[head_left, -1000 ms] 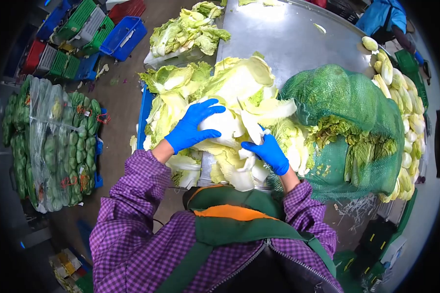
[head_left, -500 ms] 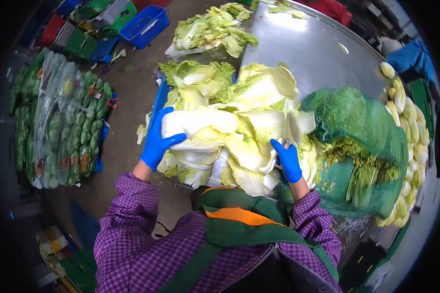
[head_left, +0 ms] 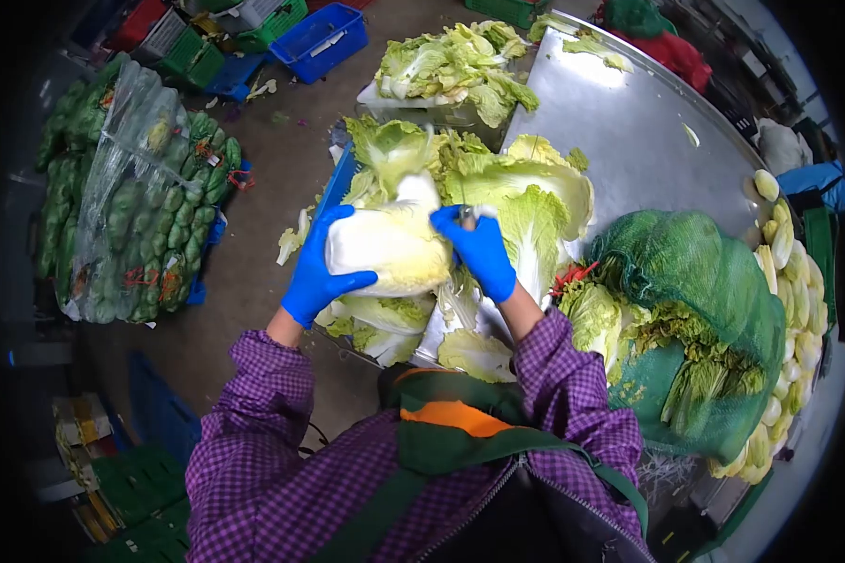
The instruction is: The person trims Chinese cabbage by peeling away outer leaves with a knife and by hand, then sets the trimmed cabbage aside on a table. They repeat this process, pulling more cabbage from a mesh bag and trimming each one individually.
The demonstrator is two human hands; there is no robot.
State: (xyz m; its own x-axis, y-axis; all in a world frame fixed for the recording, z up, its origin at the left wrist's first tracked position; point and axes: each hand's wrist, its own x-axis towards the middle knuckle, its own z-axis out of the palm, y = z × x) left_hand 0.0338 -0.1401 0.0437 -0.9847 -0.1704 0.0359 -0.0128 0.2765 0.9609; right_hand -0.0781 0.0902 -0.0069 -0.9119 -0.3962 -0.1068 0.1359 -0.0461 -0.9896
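Observation:
My left hand [head_left: 319,272], in a blue glove, grips a trimmed napa cabbage [head_left: 385,251] by its pale base end. The cabbage lies on its side above loose outer leaves. At its leafy end, my gloved right hand [head_left: 482,249] is closed around the short handle of a knife [head_left: 467,218]; the blade is mostly lost in blur. Large peeled cabbage leaves [head_left: 535,202] spread just beyond and right of that hand. More leaves [head_left: 385,155] fill a blue crate [head_left: 336,178] behind the cabbage.
A steel table [head_left: 629,131] extends to the right. On it slumps a green mesh sack [head_left: 695,253] with cabbages inside, beside a row of trimmed cabbages [head_left: 798,328]. Another leaf-filled crate [head_left: 451,70] stands farther back. Wrapped bagged produce [head_left: 141,206] is stacked at left.
My right hand has moved left and away from me to the cabbage's leafy end. The leaves that lay over the cabbage's right side are off, and red ties now show by the sack.

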